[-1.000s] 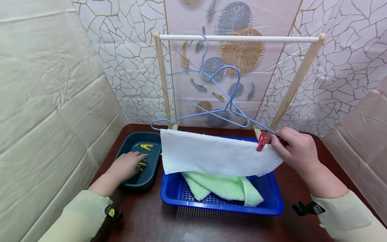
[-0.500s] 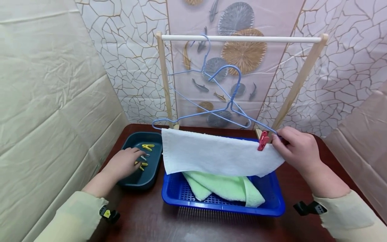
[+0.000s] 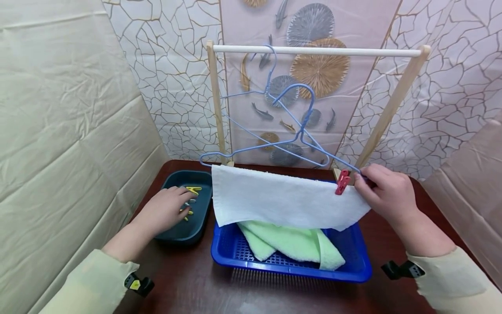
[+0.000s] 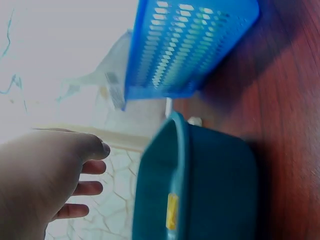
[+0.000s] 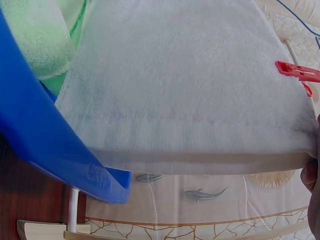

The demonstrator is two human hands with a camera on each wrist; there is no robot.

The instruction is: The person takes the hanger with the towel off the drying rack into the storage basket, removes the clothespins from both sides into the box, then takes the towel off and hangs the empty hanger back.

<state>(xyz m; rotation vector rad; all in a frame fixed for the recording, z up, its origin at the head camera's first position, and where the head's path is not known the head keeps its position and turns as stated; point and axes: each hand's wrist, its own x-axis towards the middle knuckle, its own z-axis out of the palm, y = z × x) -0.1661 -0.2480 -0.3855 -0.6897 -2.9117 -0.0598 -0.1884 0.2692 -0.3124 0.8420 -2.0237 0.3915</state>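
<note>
Over the dark teal tray, my left hand hovers with bent, loose fingers and nothing in its grasp. Below the fingers lie a yellow clothespin, a pale clothespin and another yellow one, partly covered. My right hand grips the right end of a blue wire hanger together with the corner of a white towel. A red clothespin clamps the towel near that hand. The towel's left end has no clothespin and hangs beneath the hanger.
A blue perforated basket stands under the towel, holding a folded green towel. Behind is a wooden rack with a white rod, where a second blue hanger hangs. Fabric walls enclose the brown table.
My left hand has shifted slightly forward and right over the tray, toward the far yellow clothespin. My right hand keeps the hanger and towel nearly still. The head view has shifted slightly.
</note>
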